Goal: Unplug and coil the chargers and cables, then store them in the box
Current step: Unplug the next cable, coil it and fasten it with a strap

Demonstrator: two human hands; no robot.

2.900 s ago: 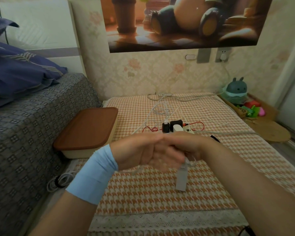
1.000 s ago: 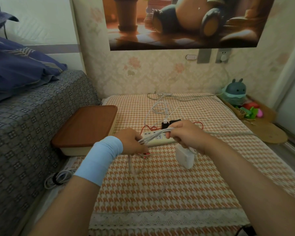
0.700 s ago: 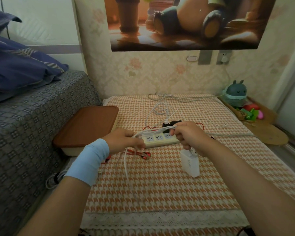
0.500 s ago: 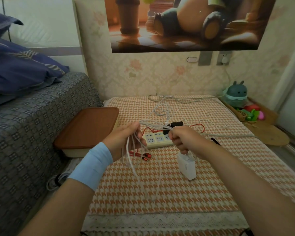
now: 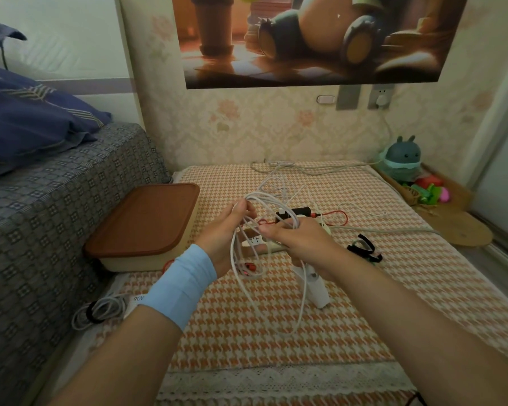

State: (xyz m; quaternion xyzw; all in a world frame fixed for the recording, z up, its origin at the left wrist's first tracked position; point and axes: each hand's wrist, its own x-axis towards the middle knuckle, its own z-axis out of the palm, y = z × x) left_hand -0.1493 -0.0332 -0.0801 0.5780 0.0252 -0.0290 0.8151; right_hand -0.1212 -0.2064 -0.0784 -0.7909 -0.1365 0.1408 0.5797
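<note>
Both hands are raised over the checked table with a white cable point(image 5: 248, 276) strung between them in loose loops. My left hand point(image 5: 228, 235) pinches the top of the loops, and my right hand point(image 5: 298, 241) grips the cable just right of it. The white charger block point(image 5: 316, 284) hangs below my right hand. Behind the hands lies a white power strip point(image 5: 254, 244) with a black plug point(image 5: 294, 213) and a red cable point(image 5: 333, 216) in it. The cream box with a brown lid point(image 5: 147, 221) stands shut at the left.
A coiled white cable with a black tie point(image 5: 99, 312) lies at the table's left edge near the bed point(image 5: 41, 215). Black straps point(image 5: 364, 249) lie right of my right hand. More white cables point(image 5: 279, 171) trail to the wall. Toys point(image 5: 402, 159) sit at the far right.
The hands have come closer together and higher. The cable, stretched straight between them a second ago, now hangs in several loops from my left hand; the charger block still dangles.
</note>
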